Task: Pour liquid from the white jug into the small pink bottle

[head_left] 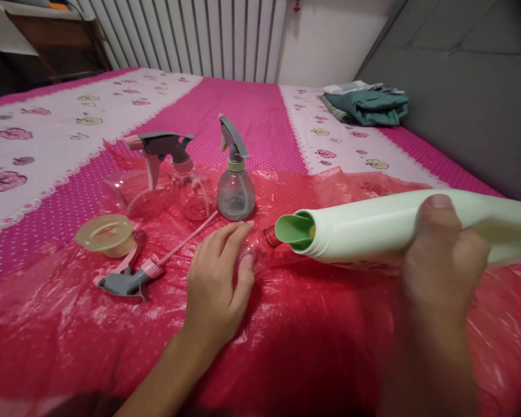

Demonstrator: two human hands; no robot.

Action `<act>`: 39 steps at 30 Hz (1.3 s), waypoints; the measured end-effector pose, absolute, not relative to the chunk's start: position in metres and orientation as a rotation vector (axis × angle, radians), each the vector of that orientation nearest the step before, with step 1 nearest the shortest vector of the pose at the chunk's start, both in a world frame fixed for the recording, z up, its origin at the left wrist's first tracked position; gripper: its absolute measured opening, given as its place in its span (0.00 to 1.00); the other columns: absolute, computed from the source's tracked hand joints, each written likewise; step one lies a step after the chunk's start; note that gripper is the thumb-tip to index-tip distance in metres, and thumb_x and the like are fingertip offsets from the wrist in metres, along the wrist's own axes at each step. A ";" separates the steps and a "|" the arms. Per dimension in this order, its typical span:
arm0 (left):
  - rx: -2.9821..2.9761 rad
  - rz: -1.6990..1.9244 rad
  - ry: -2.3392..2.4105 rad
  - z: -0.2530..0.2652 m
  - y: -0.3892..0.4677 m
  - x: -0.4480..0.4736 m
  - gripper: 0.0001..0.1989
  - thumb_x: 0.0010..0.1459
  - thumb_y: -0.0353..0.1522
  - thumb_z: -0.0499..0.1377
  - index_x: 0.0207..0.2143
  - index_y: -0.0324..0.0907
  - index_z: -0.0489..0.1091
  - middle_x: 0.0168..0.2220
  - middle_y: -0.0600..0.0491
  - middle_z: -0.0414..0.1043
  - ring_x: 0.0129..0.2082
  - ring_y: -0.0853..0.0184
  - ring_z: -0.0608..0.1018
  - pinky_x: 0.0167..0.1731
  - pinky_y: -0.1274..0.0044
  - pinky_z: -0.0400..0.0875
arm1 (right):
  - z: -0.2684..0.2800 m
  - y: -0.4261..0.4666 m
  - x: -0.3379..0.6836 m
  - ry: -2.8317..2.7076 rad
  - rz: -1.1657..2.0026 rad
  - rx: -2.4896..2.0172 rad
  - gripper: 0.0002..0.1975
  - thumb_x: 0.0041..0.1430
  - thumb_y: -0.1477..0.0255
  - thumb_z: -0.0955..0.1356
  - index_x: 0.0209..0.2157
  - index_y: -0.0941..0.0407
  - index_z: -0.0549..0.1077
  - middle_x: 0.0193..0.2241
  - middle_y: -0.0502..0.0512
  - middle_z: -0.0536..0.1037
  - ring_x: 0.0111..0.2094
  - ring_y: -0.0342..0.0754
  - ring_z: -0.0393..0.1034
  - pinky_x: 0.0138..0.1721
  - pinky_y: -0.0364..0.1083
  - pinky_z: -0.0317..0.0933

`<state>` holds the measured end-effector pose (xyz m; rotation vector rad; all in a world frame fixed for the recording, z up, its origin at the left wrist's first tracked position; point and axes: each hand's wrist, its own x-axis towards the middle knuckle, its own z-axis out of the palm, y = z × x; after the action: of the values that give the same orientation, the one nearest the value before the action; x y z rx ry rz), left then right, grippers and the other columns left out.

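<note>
My left hand [219, 278] is wrapped round a small clear bottle [257, 250], which leans to the right with its open neck beside the spout. My right hand [445, 260] grips a large pale green jug [373, 226], tipped nearly level with its green pouring spout [293, 227] at the clear bottle's mouth. Whether liquid flows cannot be made out. Left of my left hand lies a grey and pink spray head [128, 282] with its thin tube [189, 237]. Beyond it is a yellowish translucent bowl-shaped piece [105, 233].
Red plastic sheeting [312, 336] covers the near part of the bed. A round grey spray bottle [236, 194] stands behind my left hand, beside a clear bottle with a pink and grey trigger [165, 147]. Folded clothes [367, 104] lie by the grey headboard [469, 87].
</note>
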<state>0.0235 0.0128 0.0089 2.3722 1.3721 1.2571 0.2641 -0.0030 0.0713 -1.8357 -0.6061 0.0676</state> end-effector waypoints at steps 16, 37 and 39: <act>2.364 1.250 1.380 0.009 0.013 0.024 0.20 0.78 0.35 0.48 0.65 0.44 0.68 0.61 0.44 0.76 0.60 0.53 0.78 0.59 0.58 0.73 | 0.071 -0.003 0.264 -0.618 0.077 -1.846 0.35 0.53 0.35 0.62 0.35 0.56 0.71 0.32 0.59 0.76 0.39 0.57 0.72 0.40 0.56 0.63; 2.359 1.245 1.378 0.009 0.012 0.023 0.20 0.78 0.36 0.48 0.65 0.44 0.69 0.61 0.44 0.76 0.61 0.53 0.78 0.59 0.58 0.72 | 0.072 -0.004 0.263 -0.640 0.089 -1.831 0.36 0.54 0.36 0.62 0.35 0.56 0.73 0.34 0.60 0.77 0.40 0.57 0.73 0.43 0.57 0.64; 2.357 1.244 1.378 0.010 0.012 0.024 0.20 0.78 0.36 0.48 0.65 0.44 0.68 0.61 0.44 0.76 0.61 0.53 0.78 0.60 0.58 0.72 | 0.072 -0.003 0.262 -0.631 0.083 -1.835 0.35 0.53 0.35 0.62 0.35 0.56 0.73 0.34 0.60 0.77 0.41 0.58 0.73 0.42 0.58 0.64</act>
<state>0.0236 0.0125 0.0096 2.3574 1.3780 1.2444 0.2623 -0.0028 0.0721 -1.8347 -0.6314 0.0825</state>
